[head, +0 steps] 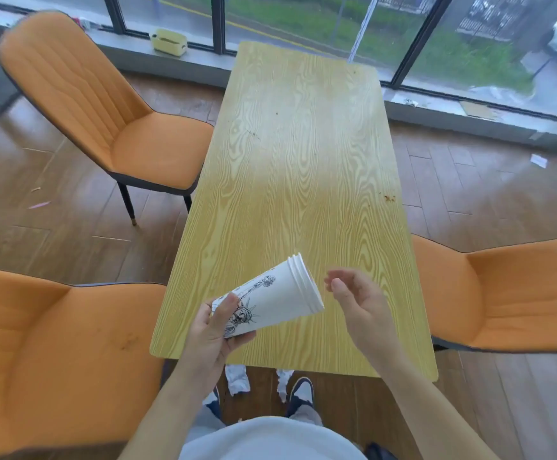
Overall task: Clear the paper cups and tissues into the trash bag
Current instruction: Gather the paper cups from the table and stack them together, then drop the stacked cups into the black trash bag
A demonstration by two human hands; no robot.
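A stack of white paper cups (277,298) with a black drawing on the side is tilted over the near end of the wooden table (297,167), rims pointing up and right. My left hand (215,330) grips the stack at its base. Just right of the rims, my right hand (358,305) hovers with fingers loosely curled and holds nothing. Two crumpled white tissues (237,380) lie on the floor under the table's near edge, by my shoes. No trash bag is in view.
Orange chairs stand at the far left (104,107), near left (54,353) and right (509,293) of the table. A yellow tissue box (169,42) sits on the window ledge. Crumbs (389,197) mark the table's right edge. Paper scraps lie on the floor at right (538,160).
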